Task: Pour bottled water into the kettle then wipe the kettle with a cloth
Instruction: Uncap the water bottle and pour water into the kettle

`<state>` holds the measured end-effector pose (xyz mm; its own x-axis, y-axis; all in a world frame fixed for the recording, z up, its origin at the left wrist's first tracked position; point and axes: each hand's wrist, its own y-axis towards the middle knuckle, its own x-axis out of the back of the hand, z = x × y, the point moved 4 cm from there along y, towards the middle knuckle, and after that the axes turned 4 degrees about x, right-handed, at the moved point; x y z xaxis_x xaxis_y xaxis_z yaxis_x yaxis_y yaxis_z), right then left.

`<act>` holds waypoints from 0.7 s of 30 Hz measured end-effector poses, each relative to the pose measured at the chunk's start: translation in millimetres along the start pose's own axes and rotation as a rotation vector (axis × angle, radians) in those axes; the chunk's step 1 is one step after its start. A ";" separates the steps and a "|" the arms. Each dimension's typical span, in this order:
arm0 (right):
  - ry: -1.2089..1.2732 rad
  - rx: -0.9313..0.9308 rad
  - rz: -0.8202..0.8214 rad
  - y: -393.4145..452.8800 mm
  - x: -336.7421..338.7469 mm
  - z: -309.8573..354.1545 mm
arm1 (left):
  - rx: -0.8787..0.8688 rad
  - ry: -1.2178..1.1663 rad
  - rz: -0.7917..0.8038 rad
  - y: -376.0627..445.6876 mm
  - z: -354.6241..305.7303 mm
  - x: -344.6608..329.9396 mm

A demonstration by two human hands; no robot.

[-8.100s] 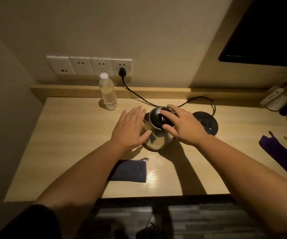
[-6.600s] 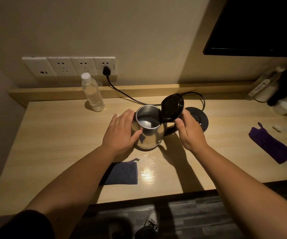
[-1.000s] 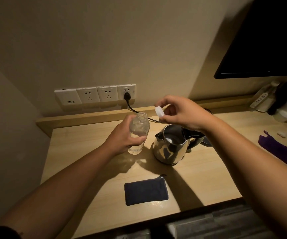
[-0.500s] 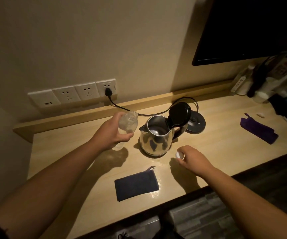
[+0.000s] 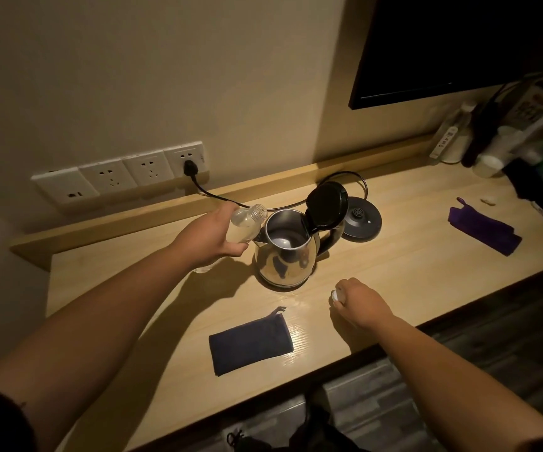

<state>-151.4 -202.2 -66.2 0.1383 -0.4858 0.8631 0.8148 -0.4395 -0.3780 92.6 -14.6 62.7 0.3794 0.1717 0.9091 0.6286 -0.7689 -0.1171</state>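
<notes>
No brand or label legible on the water bottle [image 5: 245,225], the kettle [image 5: 284,256] or the blurred packaging far right; print there too small to read. Left hand [image 5: 209,238] wrapped around the uncapped bottle, arm stretched forward over the bench [image 5: 410,256], bottle tilted with its open neck just beside the kettle's rim, above the spout side. Right hand [image 5: 359,301] lowered near the bench's front edge, knuckles up, fingers curled, pinching the white bottle cap [image 5: 336,295]. Steel kettle upright mid-bench, black lid [image 5: 327,207] hinged open, standing off its round black base [image 5: 359,221], just behind it. Dark blue cloth [image 5: 252,344] flat near the front edge, between the arms. Purple cloth [image 5: 483,226] well apart to the right. Black plug [image 5: 190,166] seated in the rightmost wall socket [image 5: 185,156].
</notes>
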 end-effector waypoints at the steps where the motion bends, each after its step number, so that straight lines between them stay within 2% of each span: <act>1: 0.000 -0.001 -0.001 0.6 0.1 -1.2 | -0.003 0.008 0.009 2.7 -1.2 -0.1; 9: 0.024 -0.009 -0.040 5.7 2.0 -8.8 | -0.031 0.118 0.105 21.3 -12.4 -0.5; 21: 0.027 -0.019 -0.053 13.9 3.4 -12.9 | -0.032 0.286 0.147 27.5 -22.2 6.1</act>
<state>-146.9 -219.7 -72.9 0.0794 -0.4816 0.8728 0.8096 -0.4796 -0.3383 97.2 -48.4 73.8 0.2557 -0.1190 0.9594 0.5582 -0.7921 -0.2470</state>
